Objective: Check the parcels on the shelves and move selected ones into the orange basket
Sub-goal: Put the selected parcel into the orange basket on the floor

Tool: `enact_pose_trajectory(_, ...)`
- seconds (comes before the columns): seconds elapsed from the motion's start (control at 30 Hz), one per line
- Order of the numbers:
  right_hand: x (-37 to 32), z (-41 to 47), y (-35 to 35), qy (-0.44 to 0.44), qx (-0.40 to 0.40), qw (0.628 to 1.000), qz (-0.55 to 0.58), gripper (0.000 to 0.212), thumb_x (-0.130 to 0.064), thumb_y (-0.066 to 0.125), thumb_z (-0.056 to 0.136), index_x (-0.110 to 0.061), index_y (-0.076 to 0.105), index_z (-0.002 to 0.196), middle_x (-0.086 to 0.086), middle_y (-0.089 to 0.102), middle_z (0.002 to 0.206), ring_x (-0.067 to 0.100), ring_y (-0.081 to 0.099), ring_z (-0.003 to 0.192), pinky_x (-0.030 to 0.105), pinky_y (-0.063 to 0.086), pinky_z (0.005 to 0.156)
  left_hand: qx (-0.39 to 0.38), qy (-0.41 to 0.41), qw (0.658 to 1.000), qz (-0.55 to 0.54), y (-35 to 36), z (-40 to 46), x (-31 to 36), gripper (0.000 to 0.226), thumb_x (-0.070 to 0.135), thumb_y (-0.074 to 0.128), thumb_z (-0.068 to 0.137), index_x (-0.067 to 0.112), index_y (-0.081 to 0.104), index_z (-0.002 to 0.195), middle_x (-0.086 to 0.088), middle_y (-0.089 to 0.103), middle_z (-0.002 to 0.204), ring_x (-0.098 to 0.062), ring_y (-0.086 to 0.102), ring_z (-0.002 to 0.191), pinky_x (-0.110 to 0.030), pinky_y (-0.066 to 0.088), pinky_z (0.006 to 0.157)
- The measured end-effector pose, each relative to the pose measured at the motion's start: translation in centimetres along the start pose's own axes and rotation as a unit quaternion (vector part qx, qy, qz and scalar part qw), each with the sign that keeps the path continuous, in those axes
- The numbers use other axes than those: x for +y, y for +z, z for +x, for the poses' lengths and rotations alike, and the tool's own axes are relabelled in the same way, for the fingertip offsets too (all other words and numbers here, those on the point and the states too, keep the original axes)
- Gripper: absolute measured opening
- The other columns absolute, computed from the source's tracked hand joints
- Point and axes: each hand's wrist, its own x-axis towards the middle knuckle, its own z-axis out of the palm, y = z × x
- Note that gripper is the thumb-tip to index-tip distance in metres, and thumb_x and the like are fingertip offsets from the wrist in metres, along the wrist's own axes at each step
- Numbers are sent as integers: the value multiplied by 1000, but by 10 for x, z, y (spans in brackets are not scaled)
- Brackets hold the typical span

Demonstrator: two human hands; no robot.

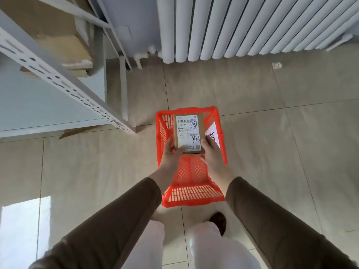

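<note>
On the tiled floor by the shelf sits the orange basket [191,195]. The parcel [189,133] hangs directly over its far end, long axis pointing away, left hand [171,155] and right hand [210,154] gripping its near corners.

The parcel [188,133] covers much of the orange basket's [194,202] far floor and most of a white sheet [213,133] beside it, whose handwriting is cut short. The small print on the parcel's label is too fine to read, and the fingers [171,144] of the left hand [172,156] under its near edge are hidden. The cardboard boxes [64,47] on the shelf are blurred and cut by the frame's top edge.
</note>
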Motion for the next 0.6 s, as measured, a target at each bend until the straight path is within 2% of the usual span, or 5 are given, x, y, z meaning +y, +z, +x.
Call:
enact_pose_trajectory(0.07, 36, 39, 2, 17, -1, 1000, -10, 19, -34, 50, 105, -29, 63, 118, -6, 75, 116, 12, 71, 110, 31, 55, 91, 31, -3, 999, -20, 4, 31, -28, 60, 22, 67, 100, 23, 37, 152, 6, 62, 127, -7, 61, 102, -28, 45, 92)
enact_pose_trajectory(0.17, 85, 92, 6, 45, 5, 999, -14, 30, -38, 56, 101, -21, 60, 125, -1, 74, 118, 19, 69, 114, 44, 52, 105, 49, -22, 998, -25, 5, 81, -66, 52, 26, 66, 100, 21, 46, 147, -1, 66, 135, -18, 63, 118, -41, 46, 109)
enact_pose_trajectory(0.37, 153, 182, 23, 57, 10, 997, -45, 30, -35, 58, 100, -21, 60, 127, 4, 72, 119, 25, 70, 110, 51, 55, 101, 54, -30, 997, -46, 1, 174, -128, 50, 35, 61, 99, 32, 48, 148, 7, 66, 135, -19, 60, 127, -45, 44, 114)
enact_pose_trajectory(0.53, 181, 228, 40, 71, 7, 995, -63, 35, -25, 53, 105, -12, 55, 138, 10, 68, 126, 28, 68, 113, 51, 55, 102, 89, -57, 989, -101, -8, 263, -182, 50, 50, 64, 81, 46, 60, 131, 3, 69, 132, -30, 64, 124, -55, 47, 110)
enact_pose_trajectory(0.6, 187, 237, 45, 79, 8, 995, -60, 36, -25, 51, 106, -15, 51, 141, 8, 66, 128, 28, 67, 116, 50, 54, 103, 105, -54, 987, -113, -8, 281, -186, 59, 51, 63, 80, 44, 55, 138, 3, 66, 136, -30, 61, 127, -56, 45, 111)
